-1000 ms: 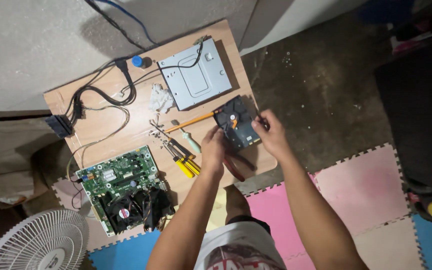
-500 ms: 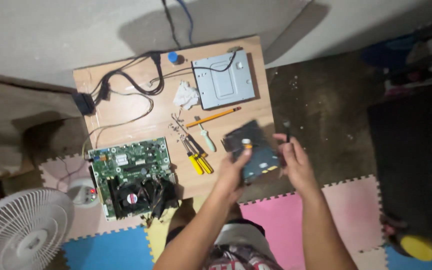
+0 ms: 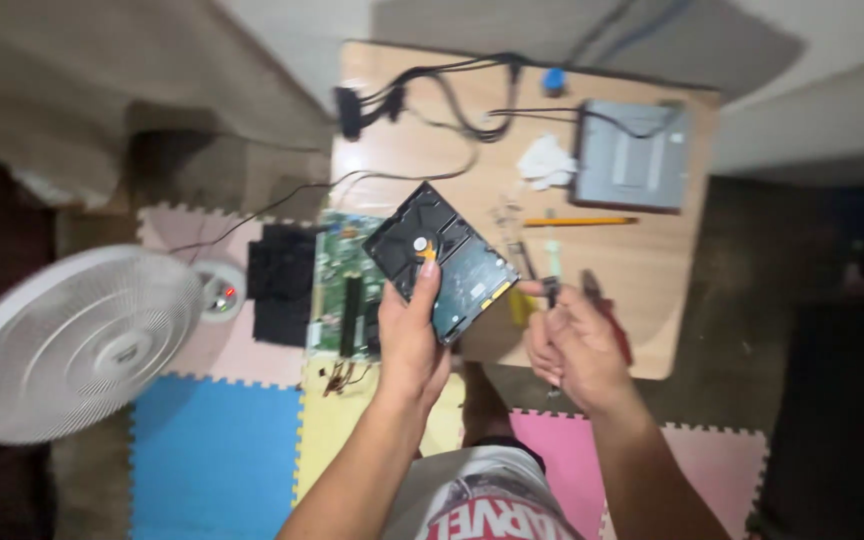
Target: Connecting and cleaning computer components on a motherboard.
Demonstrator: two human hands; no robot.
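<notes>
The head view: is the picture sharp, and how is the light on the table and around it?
Head view: motion blur softens everything, so the hard drive in the left hand and the small tool in the right hand lack fine detail; the wooden table is lit evenly; the right edge and left corner fall into deep shadow.

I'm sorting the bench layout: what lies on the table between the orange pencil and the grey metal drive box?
In the head view, only bare wooden table lies between the orange pencil and the grey drive box.
</notes>
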